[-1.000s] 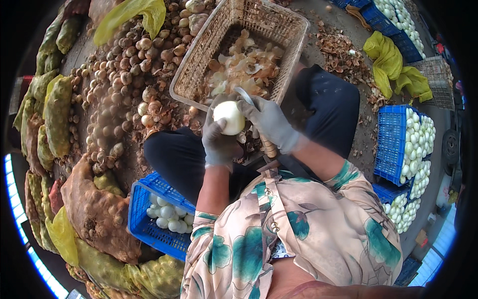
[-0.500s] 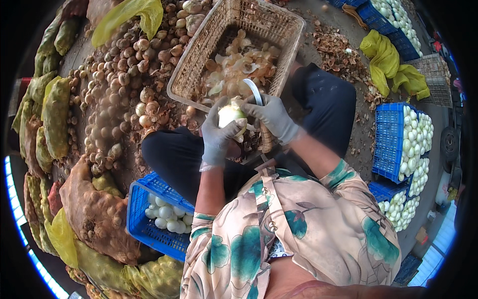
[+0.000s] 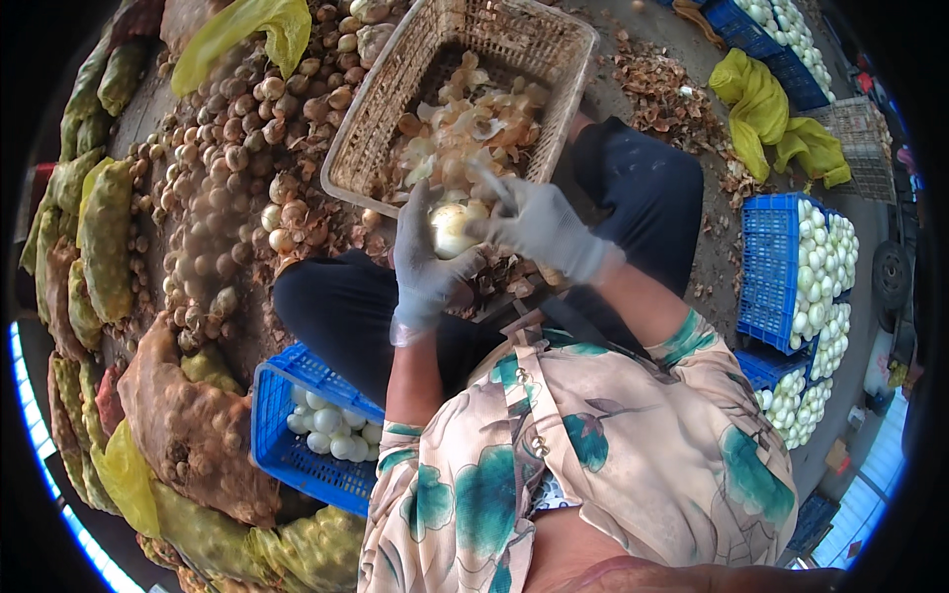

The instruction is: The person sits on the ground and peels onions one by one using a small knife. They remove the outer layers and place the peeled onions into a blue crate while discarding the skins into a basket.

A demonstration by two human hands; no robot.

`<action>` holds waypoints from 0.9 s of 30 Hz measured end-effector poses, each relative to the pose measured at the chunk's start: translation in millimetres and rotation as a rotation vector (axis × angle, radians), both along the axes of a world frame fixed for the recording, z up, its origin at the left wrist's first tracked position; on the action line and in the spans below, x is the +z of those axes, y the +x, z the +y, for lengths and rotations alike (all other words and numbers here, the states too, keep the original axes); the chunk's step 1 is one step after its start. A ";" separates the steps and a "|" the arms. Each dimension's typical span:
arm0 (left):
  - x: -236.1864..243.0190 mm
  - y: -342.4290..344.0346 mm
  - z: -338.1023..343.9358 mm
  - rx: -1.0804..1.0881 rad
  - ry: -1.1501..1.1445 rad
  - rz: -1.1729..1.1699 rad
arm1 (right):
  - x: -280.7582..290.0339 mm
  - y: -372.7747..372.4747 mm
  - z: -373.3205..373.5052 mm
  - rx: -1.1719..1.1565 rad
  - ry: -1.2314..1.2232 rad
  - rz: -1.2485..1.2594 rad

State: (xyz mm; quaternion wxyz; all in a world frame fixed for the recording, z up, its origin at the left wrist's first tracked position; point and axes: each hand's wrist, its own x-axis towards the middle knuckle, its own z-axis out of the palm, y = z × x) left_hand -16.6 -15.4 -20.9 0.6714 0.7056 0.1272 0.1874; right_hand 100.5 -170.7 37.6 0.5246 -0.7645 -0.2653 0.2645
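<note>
A pale onion [image 3: 451,232], mostly bare of skin, rests in my gloved left hand [image 3: 420,267], whose fingers curl around its left side. My right hand [image 3: 554,232], also in a grey glove, is closed on a knife [image 3: 486,180]. Motion smears the blade, which points up and left from the fingers. The right fingertips are close against the onion's right side; whether they touch it I cannot tell. Both hands are just in front of a dirty beige plastic crate [image 3: 575,94] that holds papery onion skins [image 3: 465,124].
Unpeeled onions [image 3: 213,188] cover the floor at left, beside full mesh sacks [image 3: 188,425]. By my left knee stands a blue crate [image 3: 301,479] with peeled onions [image 3: 331,425]. Stacked blue crates [image 3: 766,272] of peeled onions stand at right, near yellow netting [image 3: 751,109].
My right hand has shifted slightly right and its knife blade is now blurred. More of the onion's pale front shows, and the left hand still holds it.
</note>
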 end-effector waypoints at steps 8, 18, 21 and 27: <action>9.7 -0.8 -5.0 -0.024 -0.172 -0.002 | 10.5 -1.1 5.9 -0.064 0.119 0.455; 17.7 -1.9 -5.1 -0.110 -0.290 -0.046 | -30.0 48.8 -19.6 -0.452 0.053 0.835; 16.6 -1.0 -2.1 -0.092 -0.268 -0.041 | -37.9 26.8 -31.7 -0.351 -0.154 0.676; 22.0 0.1 4.4 -0.114 -0.359 0.022 | -14.0 -5.6 -34.5 0.135 0.031 -0.565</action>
